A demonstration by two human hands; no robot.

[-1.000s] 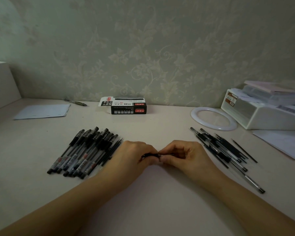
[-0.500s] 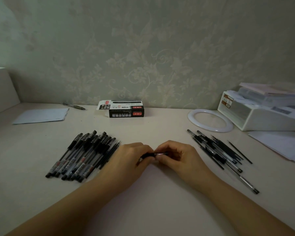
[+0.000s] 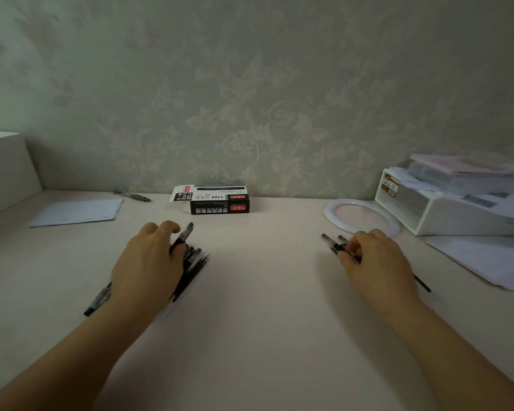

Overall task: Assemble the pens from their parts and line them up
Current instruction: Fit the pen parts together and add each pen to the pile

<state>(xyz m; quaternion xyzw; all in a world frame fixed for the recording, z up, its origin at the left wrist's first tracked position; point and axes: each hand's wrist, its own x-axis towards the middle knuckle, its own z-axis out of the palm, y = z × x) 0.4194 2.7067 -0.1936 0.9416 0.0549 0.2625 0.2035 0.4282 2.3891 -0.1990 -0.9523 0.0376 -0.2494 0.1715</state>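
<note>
Pale bench against a papered wall. My left hand lies over the pen row toward the left edge, fingers curled on a pen running front-left to back-right. My right hand, nearer the parts pile by the right edge, pinches a part; I'd lift along its axis.

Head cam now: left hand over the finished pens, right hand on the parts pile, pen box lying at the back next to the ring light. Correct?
Not quite. In the head view the pen box lies at the back centre, well apart from the ring light, which sits further right beside the white organiser. The left hand over the finished pens and the right hand on the parts pile are right.
</note>
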